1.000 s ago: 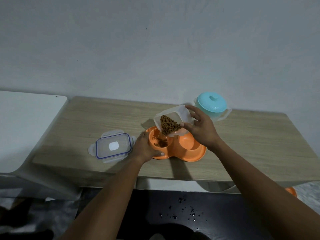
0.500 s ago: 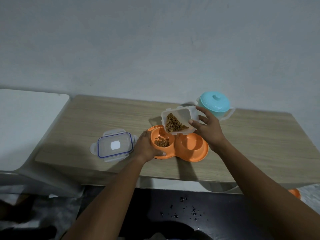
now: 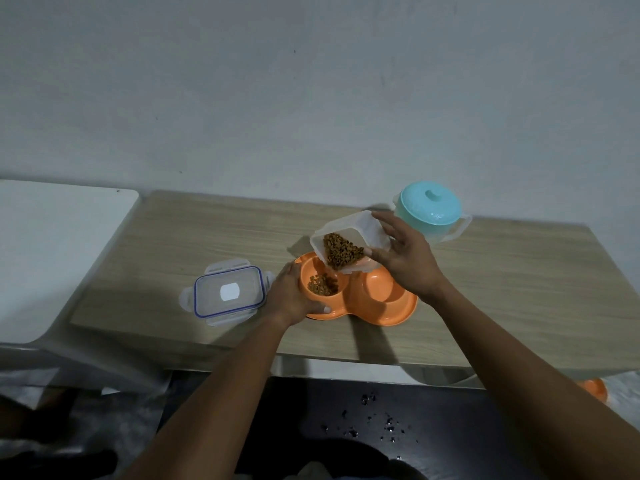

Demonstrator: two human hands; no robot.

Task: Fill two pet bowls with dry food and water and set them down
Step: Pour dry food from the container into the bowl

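An orange double pet bowl (image 3: pixel 381 308) sits on the wooden table (image 3: pixel 502 292). Its left bowl holds a small heap of brown dry food (image 3: pixel 322 285); its right bowl looks bare. My left hand (image 3: pixel 289 297) grips the double bowl's left rim. My right hand (image 3: pixel 403 258) holds a clear plastic food container (image 3: pixel 367 226) tilted mouth-down over the left bowl, kibble piled at its lower lip.
The container's clear lid (image 3: pixel 227 294) with a blue seal lies flat to the left of the bowl. A turquoise-lidded jug (image 3: pixel 431 207) stands behind my right hand. A white surface (image 3: pixel 52 251) adjoins the table's left end. Part of another orange object (image 3: pixel 594 389) shows below the table's right edge.
The container was tipped, then levelled, and is tipped toward the left bowl again. The heap of food in that bowl has grown. My left hand stays on the rim.
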